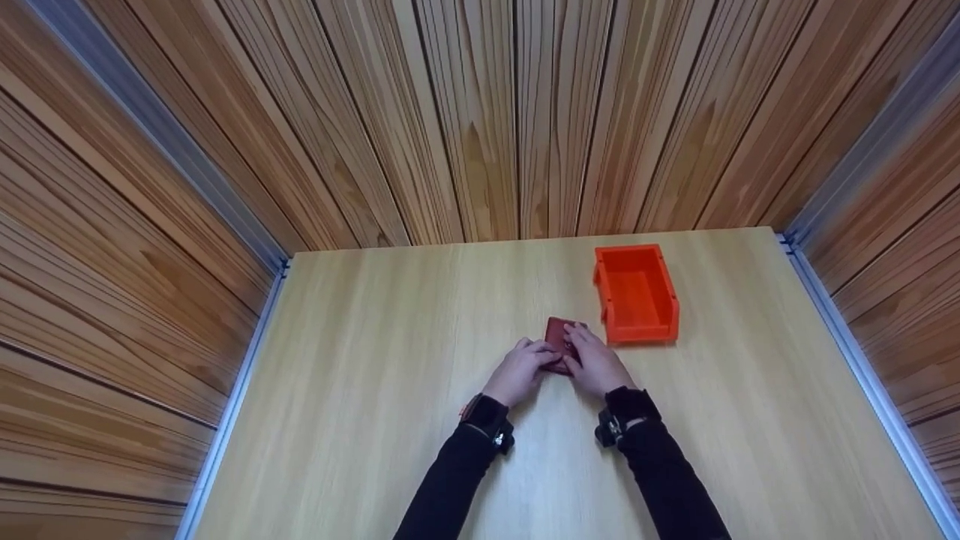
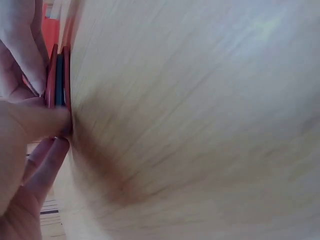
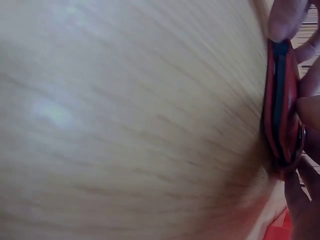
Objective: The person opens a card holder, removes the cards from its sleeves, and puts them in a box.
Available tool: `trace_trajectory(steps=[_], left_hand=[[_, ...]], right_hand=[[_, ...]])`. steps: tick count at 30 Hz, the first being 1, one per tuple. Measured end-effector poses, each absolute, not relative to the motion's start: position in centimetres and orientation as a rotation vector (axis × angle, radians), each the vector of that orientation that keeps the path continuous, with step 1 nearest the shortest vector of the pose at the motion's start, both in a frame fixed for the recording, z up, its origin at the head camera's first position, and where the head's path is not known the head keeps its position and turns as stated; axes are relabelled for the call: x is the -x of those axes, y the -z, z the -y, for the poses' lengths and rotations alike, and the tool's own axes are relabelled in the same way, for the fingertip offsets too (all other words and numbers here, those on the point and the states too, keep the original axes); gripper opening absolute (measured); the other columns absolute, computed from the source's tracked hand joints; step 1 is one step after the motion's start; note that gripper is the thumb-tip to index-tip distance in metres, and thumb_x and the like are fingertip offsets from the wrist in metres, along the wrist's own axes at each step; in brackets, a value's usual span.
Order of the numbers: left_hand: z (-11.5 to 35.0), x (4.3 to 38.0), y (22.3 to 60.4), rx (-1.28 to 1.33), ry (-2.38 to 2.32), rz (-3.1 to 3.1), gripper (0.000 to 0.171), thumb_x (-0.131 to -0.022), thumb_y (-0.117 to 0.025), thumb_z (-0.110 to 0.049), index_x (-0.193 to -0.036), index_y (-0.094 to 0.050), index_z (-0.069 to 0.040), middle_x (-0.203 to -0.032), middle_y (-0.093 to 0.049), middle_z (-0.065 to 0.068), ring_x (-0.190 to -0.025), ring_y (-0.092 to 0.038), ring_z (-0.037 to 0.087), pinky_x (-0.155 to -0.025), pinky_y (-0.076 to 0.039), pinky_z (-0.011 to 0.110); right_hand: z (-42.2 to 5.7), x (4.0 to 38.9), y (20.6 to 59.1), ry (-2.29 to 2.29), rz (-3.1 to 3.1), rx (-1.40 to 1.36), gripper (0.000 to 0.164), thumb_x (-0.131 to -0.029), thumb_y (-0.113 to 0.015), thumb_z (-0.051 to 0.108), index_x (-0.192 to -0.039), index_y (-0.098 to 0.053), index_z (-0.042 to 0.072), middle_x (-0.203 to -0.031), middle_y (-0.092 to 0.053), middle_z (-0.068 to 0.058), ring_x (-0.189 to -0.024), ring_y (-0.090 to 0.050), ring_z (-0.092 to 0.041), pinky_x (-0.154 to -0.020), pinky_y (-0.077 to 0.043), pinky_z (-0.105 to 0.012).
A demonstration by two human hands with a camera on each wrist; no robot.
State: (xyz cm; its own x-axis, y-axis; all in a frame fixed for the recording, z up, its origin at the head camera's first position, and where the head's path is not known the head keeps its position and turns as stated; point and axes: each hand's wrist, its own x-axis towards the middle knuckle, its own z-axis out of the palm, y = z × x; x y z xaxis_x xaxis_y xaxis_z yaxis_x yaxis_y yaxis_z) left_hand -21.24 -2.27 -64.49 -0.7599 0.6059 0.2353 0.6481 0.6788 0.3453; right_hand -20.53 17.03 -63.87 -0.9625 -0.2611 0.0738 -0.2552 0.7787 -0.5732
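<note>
A dark red wallet lies flat on the table between the two hands. In the right wrist view the wallet is seen edge-on, its red layers parted slightly around a dark inner layer. My left hand pinches its near left corner between thumb and fingers. From the other side my right hand holds it, thumb on the upper face and fingers around the right edge. Both hands hide much of the wallet's near and right parts.
An orange-red open plastic bin stands on the table just beyond and right of the right hand. The wooden table is bordered by wood-plank walls at the back and sides, with metal rails along its side edges.
</note>
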Motion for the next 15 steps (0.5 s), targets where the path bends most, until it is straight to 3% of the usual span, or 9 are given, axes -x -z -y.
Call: trace_trajectory(steps=[5, 11, 15], left_hand=[[2.09, 21.08, 65.07, 1.057, 0.571, 2.786, 0.035, -0.091, -0.073, -0.002, -0.124, -0.076, -0.013, -0.124, -0.072, 0.000, -0.109, -0.066, 0.019, -0.094, -0.054, 0.026], [2.01, 21.22, 64.87, 1.035, 0.609, 2.777, 0.028, -0.093, -0.077, -0.015, -0.121, -0.077, -0.011, -0.119, -0.073, 0.001, -0.108, -0.069, 0.018, -0.093, -0.056, 0.027], [1.90, 21.41, 64.41, 1.043, 0.640, 2.760, 0.027, -0.094, -0.075, -0.013, -0.121, -0.076, -0.009, -0.117, -0.073, 0.003, -0.108, -0.069, 0.018, -0.095, -0.055, 0.026]], right_hand=[[-16.76, 20.16, 64.54, 0.934, -2.995, 0.436, 0.054, -0.097, -0.070, 0.009, -0.146, -0.053, -0.006, -0.149, -0.053, -0.028, -0.144, -0.046, -0.044, -0.119, -0.037, -0.056], [-16.67, 20.50, 64.95, 0.998, -3.095, 0.463, 0.031, -0.095, -0.072, 0.006, -0.124, -0.068, -0.005, -0.147, -0.057, -0.023, -0.141, -0.049, -0.044, -0.116, -0.041, -0.055], [-16.61, 21.05, 64.85, 0.986, -3.213, 0.450, 0.026, -0.092, -0.076, 0.007, -0.116, -0.075, -0.001, -0.137, -0.062, -0.021, -0.131, -0.056, -0.044, -0.106, -0.050, -0.055]])
